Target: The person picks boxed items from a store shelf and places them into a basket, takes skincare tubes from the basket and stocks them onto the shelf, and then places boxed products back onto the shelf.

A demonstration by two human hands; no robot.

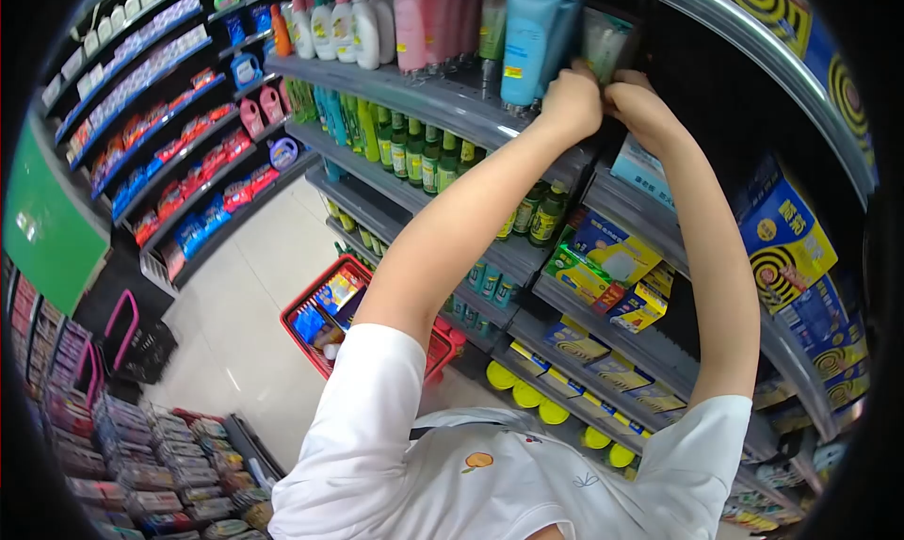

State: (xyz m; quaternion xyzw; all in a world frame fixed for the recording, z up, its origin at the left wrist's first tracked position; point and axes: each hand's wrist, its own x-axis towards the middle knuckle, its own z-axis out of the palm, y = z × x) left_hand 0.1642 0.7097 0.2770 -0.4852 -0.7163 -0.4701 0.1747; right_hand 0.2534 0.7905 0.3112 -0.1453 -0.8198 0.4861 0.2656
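Observation:
A pale, greyish-green tube (605,39) stands at the right end of the upper shelf, blurred and partly in shadow. My left hand (573,102) is closed at its lower end, with the fingertips mostly hidden. Close beside it, my right hand (642,107) has its fingers curled in at the tube's right side; what they grip is hidden. Large blue tubes (532,46) stand just left of my left hand. Below my right hand, a light-blue box (644,171) sits on a lower shelf.
Pink pouches (424,22) and white bottles (344,27) line the upper shelf (405,83). Green bottles (414,154) fill the shelf below. A red basket (294,325) with packages stands on the floor. Yellow-and-blue boxes (786,234) are at the right.

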